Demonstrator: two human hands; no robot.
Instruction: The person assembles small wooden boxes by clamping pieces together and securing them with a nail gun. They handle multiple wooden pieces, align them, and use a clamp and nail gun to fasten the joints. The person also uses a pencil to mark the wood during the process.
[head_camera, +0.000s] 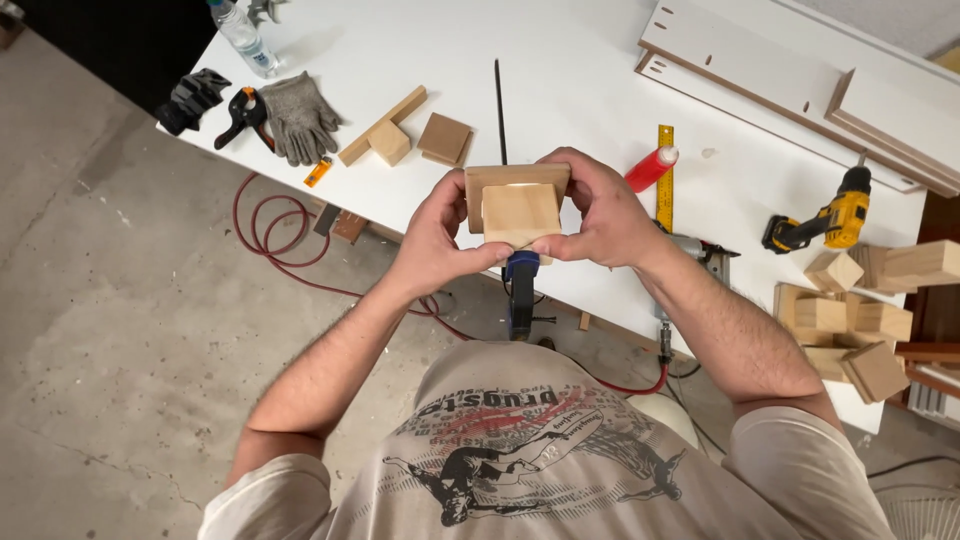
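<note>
Both hands hold two stacked wooden pieces at the near edge of the white table. A pale square block lies on top of a larger, darker wooden square. My left hand grips their left side, thumb along the bottom edge. My right hand wraps the right side and top corner. Just below the blocks, a blue bar clamp hangs at the table edge, its black bar running away across the table.
On the table: grey gloves, black spring clamps, a plastic bottle, wood offcuts, a red-capped glue bottle, a yellow ruler, a yellow drill, a nailer, white panels, stacked wood blocks. A red hose lies on the concrete floor.
</note>
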